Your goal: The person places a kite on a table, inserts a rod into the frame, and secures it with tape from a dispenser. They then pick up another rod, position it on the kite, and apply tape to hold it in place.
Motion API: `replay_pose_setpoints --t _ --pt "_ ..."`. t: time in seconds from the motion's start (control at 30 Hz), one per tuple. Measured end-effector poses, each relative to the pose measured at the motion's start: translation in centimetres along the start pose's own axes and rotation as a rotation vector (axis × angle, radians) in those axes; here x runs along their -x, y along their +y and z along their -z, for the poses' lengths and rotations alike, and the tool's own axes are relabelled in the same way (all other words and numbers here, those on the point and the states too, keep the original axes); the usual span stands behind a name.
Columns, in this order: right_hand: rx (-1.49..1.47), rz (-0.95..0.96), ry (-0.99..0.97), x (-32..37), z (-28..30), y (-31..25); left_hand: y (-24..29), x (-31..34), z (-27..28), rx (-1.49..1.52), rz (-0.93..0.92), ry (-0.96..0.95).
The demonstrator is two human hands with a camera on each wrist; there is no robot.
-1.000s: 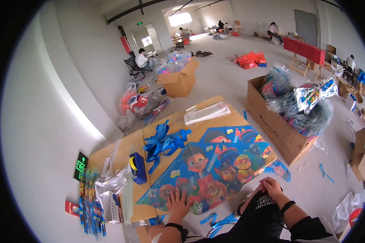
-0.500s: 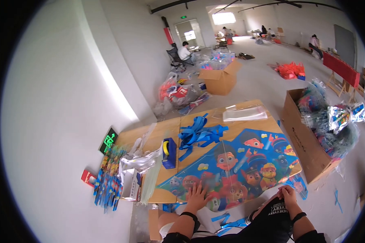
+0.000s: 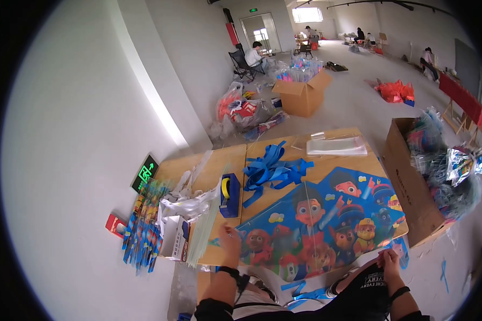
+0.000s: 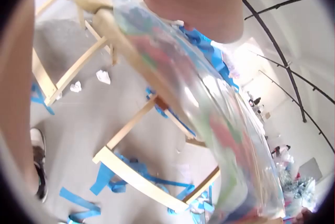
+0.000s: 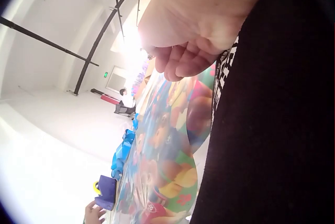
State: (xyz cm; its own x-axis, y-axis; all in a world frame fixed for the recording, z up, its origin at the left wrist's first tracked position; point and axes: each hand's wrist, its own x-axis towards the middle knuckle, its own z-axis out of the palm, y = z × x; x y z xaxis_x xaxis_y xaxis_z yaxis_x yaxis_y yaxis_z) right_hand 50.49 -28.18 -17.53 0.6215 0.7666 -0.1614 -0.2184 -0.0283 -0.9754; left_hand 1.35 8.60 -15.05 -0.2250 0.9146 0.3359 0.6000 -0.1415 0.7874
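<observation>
1. The blue cartoon-printed kite sheet (image 3: 313, 230) lies flat on the wooden table (image 3: 219, 155), directly before the person, between the two hands; its curved near edge runs out past the tabletop. A second sheet like it shows from beneath on the far side.
2. The left hand (image 3: 230, 242) is over the sheet's left tip, just on the near side of the blue tape dispenser (image 3: 230, 206). It is blurred in the head view; its fingers look relaxed and apart from one another. Whether it touches the sheet or the dispenser, I cannot tell.
3. The right hand (image 3: 389, 262) is off the sheet, near its lower right edge and against the black garment (image 5: 272, 119). Its fingers are loosely curled, with nothing seen in them.
4. Only the head view lays out the whole sheet, with the tangle of blue ribbon (image 3: 273, 168) beyond it and the stack of clear plastic sleeves (image 3: 337, 146) farther back.
5. The left wrist view looks beneath the tabletop: a wooden leg frame (image 4: 138, 179), blue strips on the floor (image 4: 104, 179) and a shoe (image 4: 39, 150). There the left fingers are out of frame.
6. The right wrist view shows the right hand's curled fingers up close and, far across the sheet, the left fingers beside the dispenser.
</observation>
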Motion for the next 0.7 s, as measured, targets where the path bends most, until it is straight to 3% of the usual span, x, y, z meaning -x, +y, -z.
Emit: replay_pose_setpoints --t 0.03,0.13,0.23,0.27,0.43,0.57,0.7 --pt "0.001 -0.004 -0.003 -0.1 0.1 0.1 -0.3 -1.7 1.0 0.078 0.006 0.11" --pt "0.018 -0.008 0.042 -0.4 0.2 0.2 -5.4 -5.3 3.4 -0.006 0.071 0.103" --pt "-0.002 -0.005 0.045 -0.4 0.0 -0.2 -6.7 -4.8 5.9 -0.151 0.116 0.101" --pt "0.008 -0.025 0.045 -0.6 0.2 0.0 -9.5 -4.6 6.1 -0.185 0.085 0.101" --pt "0.013 -0.063 0.073 -1.1 -0.3 -0.5 -11.2 -1.5 7.5 -0.122 0.078 0.061" --pt "0.044 -0.087 0.041 -1.1 -0.1 -0.4 -10.8 0.4 8.2 -0.013 0.098 0.025" --pt "0.049 -0.077 0.034 -1.0 0.2 0.2 -6.3 2.1 8.3 -0.094 0.038 -0.166"
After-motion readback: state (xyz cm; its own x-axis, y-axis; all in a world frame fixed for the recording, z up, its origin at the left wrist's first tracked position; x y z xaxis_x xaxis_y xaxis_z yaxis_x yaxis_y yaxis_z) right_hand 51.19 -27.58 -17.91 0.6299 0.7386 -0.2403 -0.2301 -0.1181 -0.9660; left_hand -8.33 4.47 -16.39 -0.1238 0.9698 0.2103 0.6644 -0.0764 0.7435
